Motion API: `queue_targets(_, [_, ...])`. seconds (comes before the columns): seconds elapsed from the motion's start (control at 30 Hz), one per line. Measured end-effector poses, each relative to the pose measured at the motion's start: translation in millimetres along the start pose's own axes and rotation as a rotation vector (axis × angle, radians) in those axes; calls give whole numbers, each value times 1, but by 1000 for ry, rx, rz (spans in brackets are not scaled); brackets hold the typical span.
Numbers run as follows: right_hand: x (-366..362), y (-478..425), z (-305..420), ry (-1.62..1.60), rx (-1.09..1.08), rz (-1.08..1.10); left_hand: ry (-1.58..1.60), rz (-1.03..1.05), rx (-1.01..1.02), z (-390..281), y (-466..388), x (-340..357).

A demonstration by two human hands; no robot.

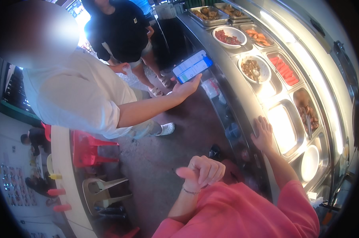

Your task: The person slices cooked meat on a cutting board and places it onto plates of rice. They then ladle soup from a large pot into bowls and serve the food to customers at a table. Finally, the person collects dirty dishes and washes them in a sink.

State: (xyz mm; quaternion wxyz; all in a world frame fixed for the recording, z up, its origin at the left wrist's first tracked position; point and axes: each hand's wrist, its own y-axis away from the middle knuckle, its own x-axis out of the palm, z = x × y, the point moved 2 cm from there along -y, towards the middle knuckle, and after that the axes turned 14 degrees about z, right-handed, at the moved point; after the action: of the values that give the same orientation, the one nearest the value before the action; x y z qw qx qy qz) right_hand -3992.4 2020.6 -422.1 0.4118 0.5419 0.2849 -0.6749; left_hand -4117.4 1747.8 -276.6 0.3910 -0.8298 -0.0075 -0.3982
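Observation:
My left hand [205,172], with a bracelet at the wrist, is raised before my red shirt, its fingers curled in and the thumb out, holding nothing I can see. On the counter's metal edge [248,98] my right hand [262,134] rests flat, palm down, beside a bare steel food pan [282,129]. Close by lie a pan of dark cooked meat with tongs [308,119] and a white bowl [310,163]. A person in a white shirt [69,89] stands in front of me and holds out a lit smartphone [192,66].
Farther along stand a bowl of chopped food with a spoon [251,69], a pan of red sausages [284,70] and trays of fried food [208,15]. Another person in black [120,29] stands behind. Red stools [84,148] and a beige chair [96,193] line a long table [60,154].

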Motion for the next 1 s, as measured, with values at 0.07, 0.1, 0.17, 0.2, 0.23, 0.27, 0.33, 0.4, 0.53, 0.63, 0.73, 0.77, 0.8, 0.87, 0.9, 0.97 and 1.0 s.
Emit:
queue_targets(0.07, [-1,0,0,-9,-8,-4,-3,-6,-37,-2,-1,-2])
queue_targets(0.1, [-1,0,0,-7,-3,-3,-21,-9,-65,-4,-3,-1])
queue_targets(0.17, [-2,0,1,-2,9,0,-46,15,-143,-5,-7,-1])
queue_targets(0.2, [-2,0,2,-2,11,3,-58,41,-191,-6,-9,-1])
queue_targets(0.23, [-1,0,1,-1,13,5,-66,67,-240,-6,-10,0])
queue_targets(0.27, [-1,0,0,0,16,7,-80,88,-275,-7,-11,1])
queue_targets(0.33, [-2,1,0,-3,21,15,-91,108,-319,-5,-12,1])
queue_targets(0.4, [-3,2,1,-11,23,19,-101,116,-355,-1,-11,2])
queue_targets(0.53, [-7,3,5,-40,23,8,-143,109,-456,7,-7,-6])
queue_targets(0.63, [-1,2,5,-31,25,8,-256,18,-657,23,7,-27])
queue_targets(0.73, [-4,6,0,-23,30,14,-536,-271,-1179,61,69,-88])
queue_targets(0.77, [-9,7,-1,-25,34,12,-686,-313,-1339,81,122,-131])
queue_targets(0.8, [-11,7,-3,-27,37,13,-840,-363,-1494,99,176,-160])
queue_targets(0.87, [-12,3,-2,-42,36,34,-834,-442,-1610,97,267,-167])
queue_targets(0.9, [-12,2,0,-45,26,51,-871,-419,-1656,98,321,-173])
queue_targets(0.97, [5,-3,-9,-6,-44,-11,-1003,-526,-1613,109,412,-176])
queue_targets(1.0, [8,-13,-10,9,-111,-42,-998,-594,-1600,116,439,-180])
